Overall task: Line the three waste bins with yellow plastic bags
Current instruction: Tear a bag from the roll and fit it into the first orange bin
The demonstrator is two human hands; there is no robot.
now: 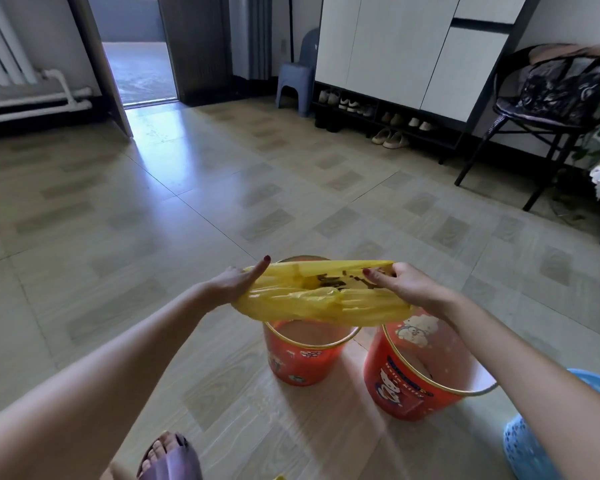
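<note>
A yellow plastic bag with black print is stretched wide between my two hands above an orange waste bin. My left hand grips the bag's left end with the index finger pointing out. My right hand grips its right end. A second orange bin with cartoon pictures stands on the floor to the right, partly behind my right forearm. A blue bin shows at the lower right, mostly hidden by that arm. Both orange bins look unlined inside.
My foot in a purple slipper is at the bottom edge, with a scrap of yellow beside it. A shoe cabinet, a grey stool and a black chair stand along the far right. An open doorway lies far left.
</note>
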